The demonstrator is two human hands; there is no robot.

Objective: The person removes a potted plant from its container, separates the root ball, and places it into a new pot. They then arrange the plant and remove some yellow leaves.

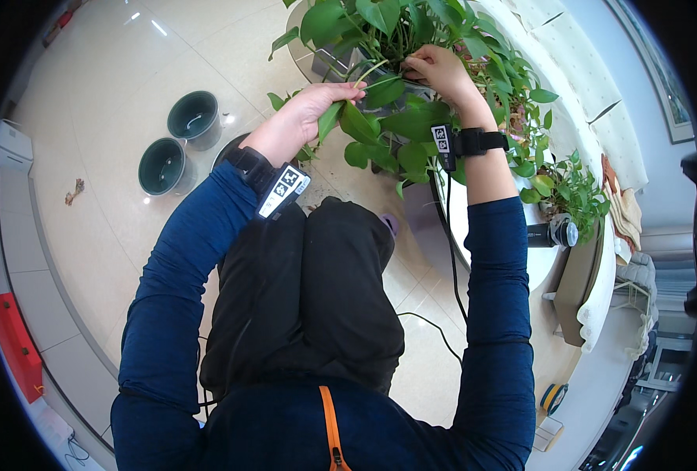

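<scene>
A large leafy pothos plant (413, 120) stands before me, its stems hanging over the side of a clear container (363, 62). My left hand (319, 106) has its thumb and fingers closed on a pale green stem (372, 73) at the plant's left side, with broad leaves just below. My right hand (440, 70) reaches in among the stems near the container's top, fingertips pinched together; leaves hide what, if anything, is between them. Each wrist wears a black strap with a marked tag.
Two green-lined clear pots (193, 120) (162, 166) stand on the tiled floor at left, near a dry plant scrap (75, 192). At right, a smaller potted plant (566, 188) and a black bottle (551, 234) are on a white table (540, 265). A black cable hangs by my right arm.
</scene>
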